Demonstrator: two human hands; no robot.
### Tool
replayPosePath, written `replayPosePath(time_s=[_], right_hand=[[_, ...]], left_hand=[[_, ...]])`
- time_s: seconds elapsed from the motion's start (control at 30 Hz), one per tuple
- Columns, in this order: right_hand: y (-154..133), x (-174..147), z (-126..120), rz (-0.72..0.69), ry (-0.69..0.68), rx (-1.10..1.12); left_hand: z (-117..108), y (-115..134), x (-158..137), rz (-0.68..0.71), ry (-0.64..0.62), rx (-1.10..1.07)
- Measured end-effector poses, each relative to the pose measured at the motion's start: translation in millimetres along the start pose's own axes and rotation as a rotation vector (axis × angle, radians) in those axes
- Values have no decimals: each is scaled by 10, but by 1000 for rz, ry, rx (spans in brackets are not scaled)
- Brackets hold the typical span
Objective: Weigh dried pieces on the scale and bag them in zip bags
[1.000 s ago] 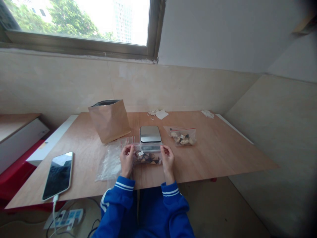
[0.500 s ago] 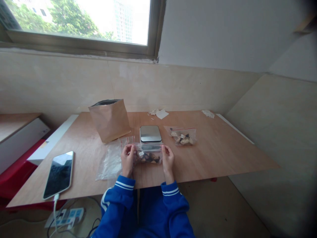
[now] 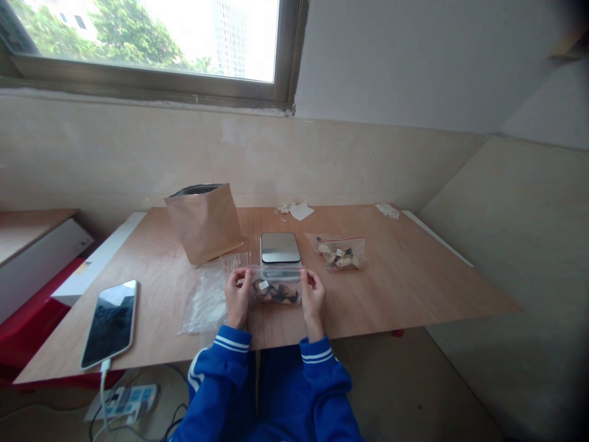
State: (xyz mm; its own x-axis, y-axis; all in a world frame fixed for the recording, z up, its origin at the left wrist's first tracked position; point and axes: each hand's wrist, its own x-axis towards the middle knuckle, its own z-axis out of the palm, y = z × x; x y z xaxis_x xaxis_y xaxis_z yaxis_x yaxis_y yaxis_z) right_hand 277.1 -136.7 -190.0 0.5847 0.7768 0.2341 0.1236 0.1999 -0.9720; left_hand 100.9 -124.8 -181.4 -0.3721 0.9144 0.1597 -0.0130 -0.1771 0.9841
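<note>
A clear zip bag (image 3: 275,290) with dark and pale dried pieces inside is held just above the wooden table (image 3: 405,282). My left hand (image 3: 238,299) pinches its left top corner and my right hand (image 3: 313,297) pinches its right top corner. Right behind the bag lies a small flat scale (image 3: 279,247) with a shiny top. A second filled zip bag (image 3: 339,253) lies to the right of the scale. A pile of empty clear bags (image 3: 207,298) lies by my left hand.
A brown paper pouch (image 3: 204,222) stands open at the back left. A phone (image 3: 110,322) on a charging cable lies at the front left, above a power strip (image 3: 124,402) on the floor. Paper scraps (image 3: 294,210) lie by the wall.
Both hands have drawn slightly closer together on the bag's top edge and the bag sits a little higher. Nothing else on the table moved.
</note>
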Motion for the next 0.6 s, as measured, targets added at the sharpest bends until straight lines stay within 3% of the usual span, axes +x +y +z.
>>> replayPosePath(time_s=[0.27, 0.6], right_hand=[[-22, -6, 17, 65, -105, 89], [23, 1, 21, 32, -102, 71]], left_hand=[[16, 17, -10, -28, -142, -34], [3, -8, -15, -26, -150, -76]])
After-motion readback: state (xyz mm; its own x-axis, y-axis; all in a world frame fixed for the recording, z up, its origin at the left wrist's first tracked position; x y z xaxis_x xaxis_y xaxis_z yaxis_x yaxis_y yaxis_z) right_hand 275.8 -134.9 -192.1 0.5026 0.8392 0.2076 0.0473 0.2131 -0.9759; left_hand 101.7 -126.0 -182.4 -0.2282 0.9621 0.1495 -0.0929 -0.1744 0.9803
